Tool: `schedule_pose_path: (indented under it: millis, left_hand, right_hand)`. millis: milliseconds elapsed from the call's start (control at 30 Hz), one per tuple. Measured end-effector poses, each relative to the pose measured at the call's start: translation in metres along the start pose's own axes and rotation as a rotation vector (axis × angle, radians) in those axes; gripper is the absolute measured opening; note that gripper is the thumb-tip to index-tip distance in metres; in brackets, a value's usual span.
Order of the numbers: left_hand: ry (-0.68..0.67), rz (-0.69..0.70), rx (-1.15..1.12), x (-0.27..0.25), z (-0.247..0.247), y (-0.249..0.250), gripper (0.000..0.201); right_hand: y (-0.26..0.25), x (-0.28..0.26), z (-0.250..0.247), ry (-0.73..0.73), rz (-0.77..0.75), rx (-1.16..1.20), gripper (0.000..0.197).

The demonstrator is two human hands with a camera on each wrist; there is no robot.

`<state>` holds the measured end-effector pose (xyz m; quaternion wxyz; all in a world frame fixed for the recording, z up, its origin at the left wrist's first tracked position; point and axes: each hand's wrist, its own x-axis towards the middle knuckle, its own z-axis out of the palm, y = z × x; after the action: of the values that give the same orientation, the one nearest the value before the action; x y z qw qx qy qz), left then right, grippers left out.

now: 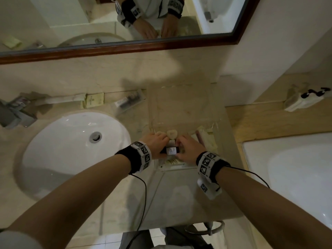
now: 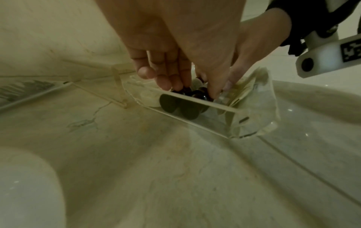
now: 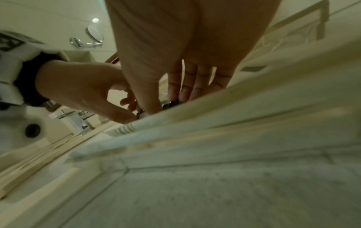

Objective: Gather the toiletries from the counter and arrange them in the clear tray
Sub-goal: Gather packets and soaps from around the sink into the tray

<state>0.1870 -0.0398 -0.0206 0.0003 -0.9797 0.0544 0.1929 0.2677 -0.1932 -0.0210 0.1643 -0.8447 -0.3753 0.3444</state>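
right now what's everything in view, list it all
tray: one, clear, on the counter right of the sink
dark bottles: a few, exact count hidden, near end of the tray under both hands
round soap: one, cream, in the tray beyond the fingers
packets: several, cream, right side of the tray
boxed packet: one, cream, back of the counter
comb pack: one, clear with dark comb, left of the tray
sink: one, white, left
mirror: one, wood frame, on the wall
left hand: on the bottles
right hand: on the bottles
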Motion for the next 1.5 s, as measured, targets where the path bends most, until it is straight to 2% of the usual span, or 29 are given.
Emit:
schedule_pose_path:
  millis: [167,333,500,600,700,867,933,1067,1233,1367,1500]
  left_hand:
    - [0.037,-0.016,-0.057,-0.007,-0.008,-0.001,0.042]
    - [0.092,-0.124,-0.192,-0.028,-0.011,-0.021,0.033]
    - [0.171,-0.46,-0.48,-0.063,-0.001,-0.062,0.027]
    - [0.223,-0.661,-0.629,-0.09,0.007,-0.088,0.022]
    - [0.277,-0.839,-0.696,-0.118,0.016,-0.111,0.021]
    - [0.358,-1.005,-0.754,-0.163,0.039,-0.131,0.02]
    - [0.35,-1.069,-0.755,-0.18,0.051,-0.133,0.02]
    - [0.294,-1.12,-0.77,-0.202,0.071,-0.139,0.019]
    - [0.286,-1.133,-0.766,-0.202,0.071,-0.154,0.02]
    - [0.359,-1.108,-0.803,-0.19,0.066,-0.161,0.021]
    - [0.353,-1.085,-0.816,-0.193,0.071,-0.158,0.02]
  right_hand:
    - [-0.008,0.006,0.0,0.06,-0.032,0.037,0.028]
    - [-0.03,0.029,-0.008,0.191,-0.114,0.068,0.01]
    - [-0.078,0.073,-0.011,0.289,-0.203,0.056,0.016]
    - [-0.116,0.106,-0.009,0.27,-0.241,-0.031,0.021]
    - [-0.149,0.144,-0.002,0.186,-0.244,-0.162,0.032]
    - [-0.173,0.198,0.006,0.127,-0.203,-0.389,0.044]
    - [-0.176,0.211,0.01,0.11,-0.171,-0.469,0.048]
    - [-0.171,0.221,0.017,0.101,-0.113,-0.5,0.051]
    - [-0.184,0.226,0.03,0.151,-0.241,-0.425,0.044]
    - [-0.217,0.249,0.043,0.11,-0.33,-0.432,0.05]
    - [-0.246,0.274,0.053,0.106,-0.353,-0.438,0.053]
